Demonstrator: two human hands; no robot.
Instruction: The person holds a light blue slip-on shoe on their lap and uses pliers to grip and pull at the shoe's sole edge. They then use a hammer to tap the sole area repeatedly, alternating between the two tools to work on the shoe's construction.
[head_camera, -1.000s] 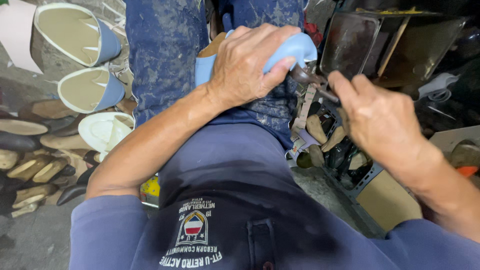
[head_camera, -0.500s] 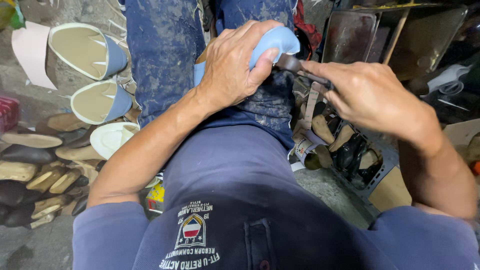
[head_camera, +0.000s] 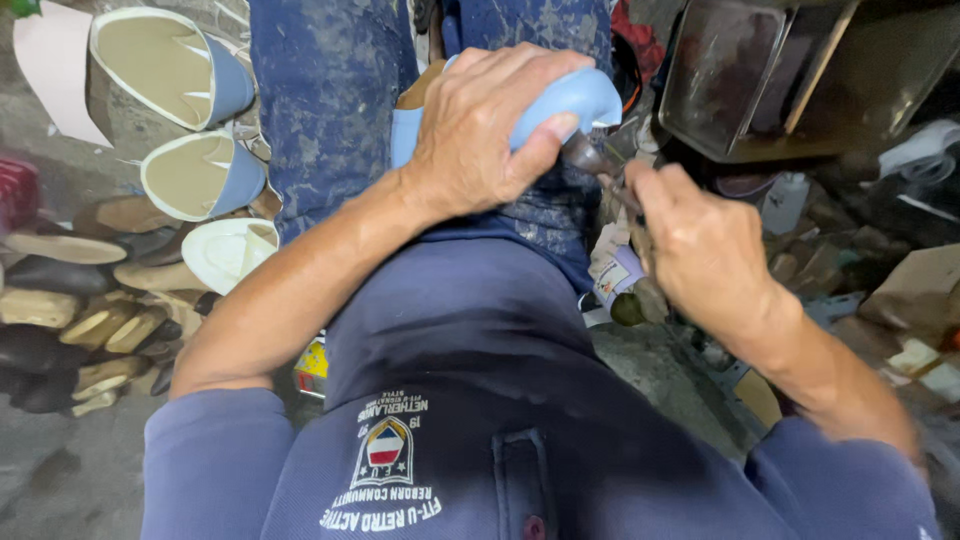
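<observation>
A light blue shoe (head_camera: 560, 100) is held on the lap, against the stained blue trousers (head_camera: 330, 90), and is gripped by the left hand (head_camera: 480, 130), whose fingers are wrapped over its rounded end with the thumb pressed beneath. Just to the right, a dark metal tool (head_camera: 592, 160) is clasped in the right hand (head_camera: 700, 240) — the fingers are closed around its handle, and its tip is set against the shoe's edge, close under the left thumb. The tool's exact kind cannot be told, since most of it is hidden by the hand. On the floor to the left, two unfinished blue shoe uppers with pale insoles (head_camera: 165, 60) are laid side by side, a white one (head_camera: 225, 250) is seen below them, and a heap of tan and dark soles (head_camera: 70, 320) is spread beside these. A dark metal tray (head_camera: 740, 80) is propped at the upper right — cluttered scraps are scattered below it. A dark blue polo shirt (head_camera: 480, 400) fills the foreground.
</observation>
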